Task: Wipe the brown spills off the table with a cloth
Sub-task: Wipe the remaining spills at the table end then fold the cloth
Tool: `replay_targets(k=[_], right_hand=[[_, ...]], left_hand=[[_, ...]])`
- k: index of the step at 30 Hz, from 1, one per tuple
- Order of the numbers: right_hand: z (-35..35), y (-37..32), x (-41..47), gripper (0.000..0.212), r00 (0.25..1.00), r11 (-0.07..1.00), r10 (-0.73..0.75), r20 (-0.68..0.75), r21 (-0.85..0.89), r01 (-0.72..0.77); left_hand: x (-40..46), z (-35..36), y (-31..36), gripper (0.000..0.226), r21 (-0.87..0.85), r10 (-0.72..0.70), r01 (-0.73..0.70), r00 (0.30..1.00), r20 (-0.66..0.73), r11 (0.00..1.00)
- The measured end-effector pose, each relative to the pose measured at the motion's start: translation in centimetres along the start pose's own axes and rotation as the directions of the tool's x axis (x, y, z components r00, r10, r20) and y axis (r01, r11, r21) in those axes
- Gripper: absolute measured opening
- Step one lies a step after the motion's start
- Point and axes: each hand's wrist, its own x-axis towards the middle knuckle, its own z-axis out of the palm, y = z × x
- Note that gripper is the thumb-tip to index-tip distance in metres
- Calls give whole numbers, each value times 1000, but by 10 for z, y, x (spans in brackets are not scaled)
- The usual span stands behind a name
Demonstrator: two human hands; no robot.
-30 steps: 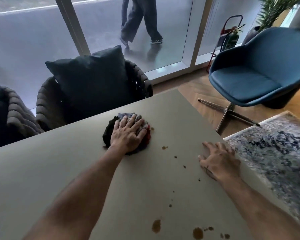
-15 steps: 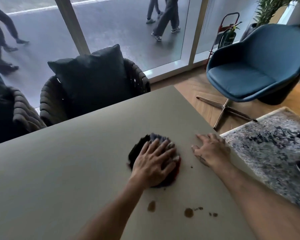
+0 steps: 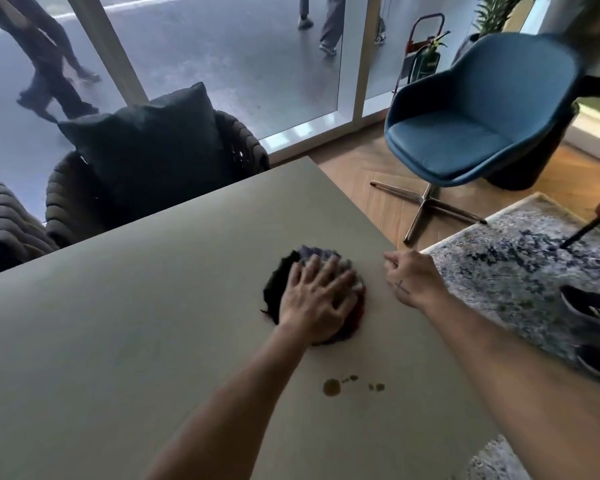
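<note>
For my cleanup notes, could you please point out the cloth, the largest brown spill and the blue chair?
cloth [image 3: 280, 285]: head view, dark left edge.
largest brown spill [image 3: 331, 387]: head view, its middle.
blue chair [image 3: 447, 147]: head view, seat cushion.

soft daylight from the glass wall, faint shadows, wide-angle bending, slight motion blur at edges

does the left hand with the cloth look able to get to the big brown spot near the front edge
Probably yes. The left hand presses the cloth just beyond the brown spot, with only bare table between them.
</note>
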Motion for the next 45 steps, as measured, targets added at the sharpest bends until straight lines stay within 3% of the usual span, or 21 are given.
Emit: replay_targets(k=[3,5,9,12,16,19,22,27,32,36,40,43,45], right_hand=[[4,7,-14,19,996,998,-56,63,-39,59],[8,13,-20,21,991,987,-105,83,-112,114],[13,13,-26,26,985,952,-148,90,-258,167],[17,12,-26,27,980,943,-164,114,-275,190],[14,15,-24,34,955,921,-205,213,-287,262],[9,19,-22,41,948,934,-195,252,-247,257],[9,17,-25,44,948,932,-192,255,-256,258],[18,15,-28,45,970,931,-162,183,-297,212],[24,9,-29,46,974,921,-152,170,-333,202],[21,10,-29,46,968,917,-158,196,-333,217],[17,14,-32,42,962,920,-190,198,-305,245],[17,13,-35,44,961,912,-194,197,-325,251],[15,12,-35,42,971,933,-155,180,-297,204]], left_hand=[[-54,11,16,53,8,134,-134,991,-13,991],[-85,14,-9,49,30,123,-121,989,-80,992],[-70,-5,-73,53,17,-174,174,985,1,985],[-20,-15,-71,51,-37,-279,282,958,59,959],[-6,-6,-10,51,-40,-147,150,987,63,988],[-52,11,31,53,-59,-39,42,998,51,997],[-117,18,36,50,-27,-48,47,999,-4,999],[-173,11,-34,52,-15,-292,292,953,-75,956],[-118,0,-68,55,-60,-445,443,895,-23,895],[-83,8,-16,56,-116,-338,335,941,-1,935],[-130,19,25,54,-95,-171,169,985,-15,981],[-191,24,-3,48,-49,-117,112,986,-115,992],[-208,19,-38,48,-31,-185,183,976,-119,983]])
